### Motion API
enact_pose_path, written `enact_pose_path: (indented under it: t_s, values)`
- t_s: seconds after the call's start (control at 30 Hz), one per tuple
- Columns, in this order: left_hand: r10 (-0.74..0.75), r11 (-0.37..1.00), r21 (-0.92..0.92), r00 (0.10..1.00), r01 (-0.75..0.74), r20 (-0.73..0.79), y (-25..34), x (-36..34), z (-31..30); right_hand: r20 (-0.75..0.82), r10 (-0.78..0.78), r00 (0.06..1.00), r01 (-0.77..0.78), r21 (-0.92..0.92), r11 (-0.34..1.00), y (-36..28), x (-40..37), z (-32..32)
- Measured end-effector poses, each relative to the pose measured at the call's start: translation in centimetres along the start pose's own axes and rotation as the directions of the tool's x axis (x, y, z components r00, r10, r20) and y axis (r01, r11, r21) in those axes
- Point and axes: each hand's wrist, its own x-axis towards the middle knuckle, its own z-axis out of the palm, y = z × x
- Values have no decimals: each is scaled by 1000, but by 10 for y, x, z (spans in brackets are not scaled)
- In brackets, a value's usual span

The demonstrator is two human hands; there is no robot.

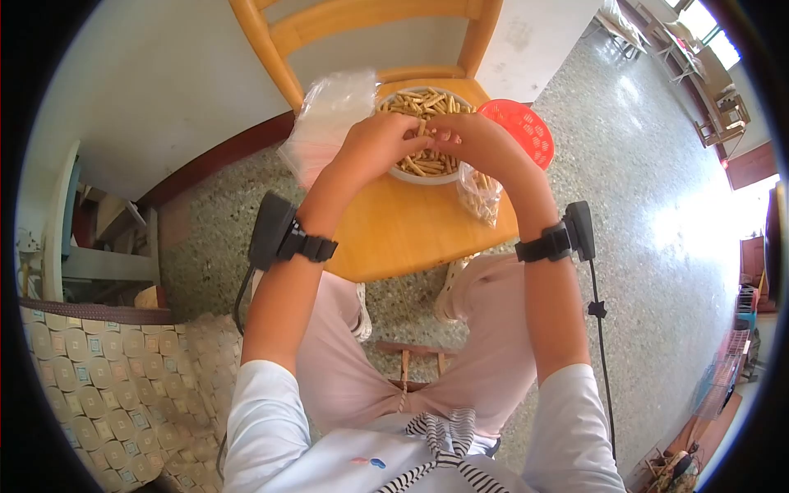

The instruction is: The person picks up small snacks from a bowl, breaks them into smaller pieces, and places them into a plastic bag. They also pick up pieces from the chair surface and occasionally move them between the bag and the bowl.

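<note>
A white round bowl (433, 178) full of short tan sticks (423, 167), like crunchy snack sticks, stands on the wooden chair seat. Over its middle, my left hand (380, 141) has its thumb and fingers pinched by one short tan stick (422, 128). Facing it, my right hand (479, 138) is closed, fingers curled toward the same spot; what lies in them is mostly hidden. Below my right wrist, a small clear bag (480, 197) holds more sticks. To the left of the bowl lie flat clear plastic bags (327, 115), next to my left wrist.
A red perforated plastic lid or basket (526, 131) sits at the right of the bowl. The wooden chair (386, 234) has its backrest against the wall. A patterned cloth-covered surface (107, 386) is at lower left. Black straps with cables are on both forearms.
</note>
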Motion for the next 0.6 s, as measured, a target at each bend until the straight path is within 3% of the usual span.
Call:
enact_pose_path:
  t_s: [0.07, 0.3, 0.47, 0.53, 0.57, 0.6]
  values:
    - [91, 996, 13, 993, -90, -77, -6, 5, 9, -8, -3, 1000, 3, -26, 1000, 1, 1, 7]
    - [50, 991, -119, 995, -60, -89, -5, 16, 11, -134, -68, 989, 62, -49, 997, 9, 1, 5]
    - [184, 949, -218, 960, -230, -211, -9, 15, 12, -130, -43, 991, 34, -70, 997, 7, 1, -5]
    - [136, 964, -199, 970, -176, -200, 1, 9, 4, -118, 70, 991, -70, 3, 998, 4, -1, -19]
    - [85, 976, -181, 977, -121, -193, 5, 7, 0, -119, 71, 990, -71, 4, 997, 6, -1, -22]
    - [86, 976, -181, 977, -122, -193, 8, 7, -2, -180, -9, 984, 25, 86, 996, 5, 0, -25]
